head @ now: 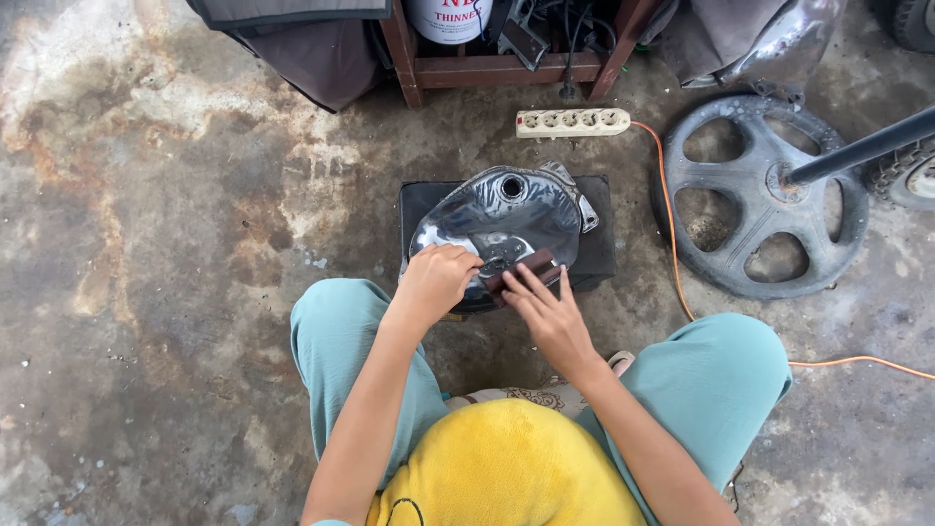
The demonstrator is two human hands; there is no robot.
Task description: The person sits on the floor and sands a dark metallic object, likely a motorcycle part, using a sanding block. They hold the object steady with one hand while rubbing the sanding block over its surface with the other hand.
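Bare grey metal shows on the motorcycle fuel tank (502,219), which lies on a black block (596,244) on the stained concrete floor (175,292), directly in front of the squatting person's knees, its round filler hole facing up. The left hand (435,282) rests on the near left flank of the tank, fingers curled down against the shell as if steadying it; whether it holds anything I cannot tell. The right hand (547,314) lies flat, fingers held out straight and close together, pressing a small brown sanding block (524,273) against the tank's near edge.

Judged from this pose, the work in hand looks like rubbing down the tank's surface. To do it well, the flat palm should keep the pad flush with the curve, spreading pressure evenly instead of digging in with the fingertips, while the other hand stops the tank from rocking on its support.

Nearby lie a cream power strip (573,122) with an orange cable (672,234) and a grey spoked wheel (755,195), both well apart from the hands.
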